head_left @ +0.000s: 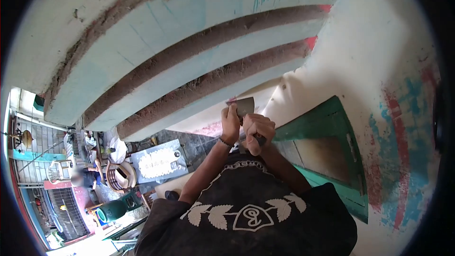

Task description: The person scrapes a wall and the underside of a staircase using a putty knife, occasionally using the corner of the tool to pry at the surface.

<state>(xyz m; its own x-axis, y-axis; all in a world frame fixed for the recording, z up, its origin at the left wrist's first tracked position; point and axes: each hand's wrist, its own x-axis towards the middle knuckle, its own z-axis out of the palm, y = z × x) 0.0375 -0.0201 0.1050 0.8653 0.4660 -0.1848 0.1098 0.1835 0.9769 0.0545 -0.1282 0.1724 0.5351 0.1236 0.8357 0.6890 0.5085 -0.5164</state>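
Observation:
A scraper with a wide, flat metal blade (pixel 245 107) is held up in front of my chest, blade away from me. My right hand (pixel 259 132) is closed round its dark handle, whose end shows by the thumb. At the blade's left side my left hand (pixel 230 124) is closed, thumb upward, seemingly gripping the scraper near the base of the blade; its fingertips are partly hidden. Beyond the blade lies a pale wall surface with a reddish patch (pixel 211 128). Pale green ledges (pixel 189 59) with brown, dusty bands curve above my hands.
To the right are a green door (pixel 353 147) and a wall with red and blue patches (pixel 403 151). Down on the left stand a table with a patterned top (pixel 159 161), a wooden armchair (pixel 118 175) and a white plastic chair (pixel 59 171). A person (pixel 90 178) is near the chairs.

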